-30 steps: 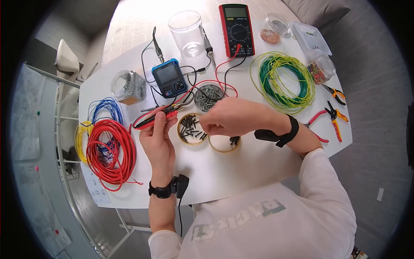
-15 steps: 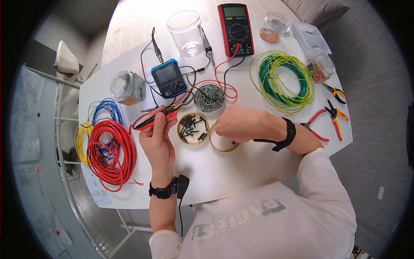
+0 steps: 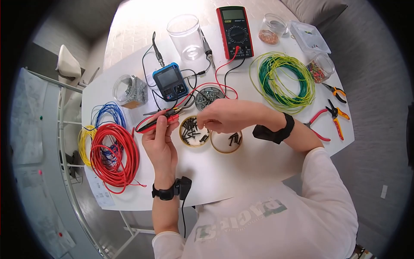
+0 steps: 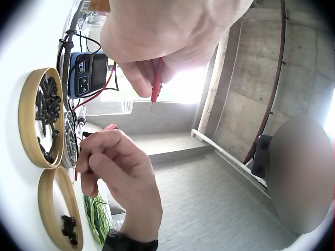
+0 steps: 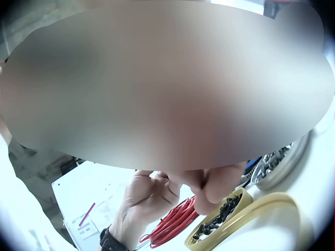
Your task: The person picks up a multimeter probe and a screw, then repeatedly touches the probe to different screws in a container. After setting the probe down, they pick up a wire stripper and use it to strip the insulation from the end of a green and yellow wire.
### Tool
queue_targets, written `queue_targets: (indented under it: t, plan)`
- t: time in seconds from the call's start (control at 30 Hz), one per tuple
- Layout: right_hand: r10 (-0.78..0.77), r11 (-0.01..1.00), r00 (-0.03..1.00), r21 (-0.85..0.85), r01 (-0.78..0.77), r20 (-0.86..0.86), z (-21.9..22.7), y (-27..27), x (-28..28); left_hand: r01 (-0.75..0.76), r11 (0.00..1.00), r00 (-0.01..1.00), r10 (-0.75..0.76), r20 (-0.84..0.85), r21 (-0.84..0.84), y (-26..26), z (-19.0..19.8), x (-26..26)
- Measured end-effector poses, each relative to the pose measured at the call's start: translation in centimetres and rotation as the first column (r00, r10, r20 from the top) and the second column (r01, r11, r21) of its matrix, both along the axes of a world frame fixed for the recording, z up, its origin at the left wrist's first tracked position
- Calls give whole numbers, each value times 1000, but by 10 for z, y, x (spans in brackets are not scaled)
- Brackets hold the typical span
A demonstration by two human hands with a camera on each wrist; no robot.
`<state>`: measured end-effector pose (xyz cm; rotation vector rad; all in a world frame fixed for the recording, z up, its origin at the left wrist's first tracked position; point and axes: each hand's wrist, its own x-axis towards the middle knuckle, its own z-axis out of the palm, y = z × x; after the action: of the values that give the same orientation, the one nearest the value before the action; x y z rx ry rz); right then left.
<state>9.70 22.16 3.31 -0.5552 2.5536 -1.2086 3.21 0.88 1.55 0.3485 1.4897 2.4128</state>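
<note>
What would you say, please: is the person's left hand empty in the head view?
No, the left hand holds red and black probes between its thumb and fingers.

Head view looks forward and down from high behind the fuller screw dish [image 3: 194,146], taking in most of the tabletop [image 3: 254,168]. Left wrist view's close beside that dish, tipped sideways; right wrist one's near, facing past it. Both share it.

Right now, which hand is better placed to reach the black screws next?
Probably the right hand: in the head view it hovers by the round tray of black screws. The left hand holds a red probe, so it seems less free.
</note>
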Motion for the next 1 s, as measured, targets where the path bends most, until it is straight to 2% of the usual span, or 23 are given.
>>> queue_targets:
  t: [0.03, 0.07, 0.1, 0.13, 0.2, 0.27, 0.53, 0.87, 1.0]
  plan:
    - [-61, 977, 989, -196, 87, 133, 3, -1, -4, 13, 1000, 1000, -13, -2, 0, 0, 1, 0]
    - [-62, 977, 989, -197, 87, 131, 2, -2, -7, 13, 1000, 1000, -13, -4, -1, 0, 0, 0]
    - [-110, 908, 968, -374, 190, 224, 0, -4, -9, 23, 1000, 1000, -23, 7, 13, 0, -2, -1]
    - [-137, 798, 936, -525, 298, 324, -1, -5, -11, 33, 999, 999, -34, 19, 26, 0, -3, -1]
    - [-129, 778, 932, -548, 307, 340, 0, -4, -13, 49, 999, 998, -49, 25, 16, 2, -1, 1]
    - [-108, 699, 952, -660, 277, 285, 1, -6, -12, 65, 998, 997, -65, 32, 6, 3, -1, 2]
    - [-119, 723, 962, -643, 253, 245, 16, -11, -3, 76, 995, 997, -75, 17, -62, 4, -2, 3]
    - [-162, 773, 963, -579, 259, 215, 25, -12, 2, 44, 998, 999, -43, 31, -42, 4, -3, 1]
    - [-150, 758, 962, -598, 261, 230, 24, -12, 1, 28, 999, 999, -27, 31, -31, 3, -4, 1]
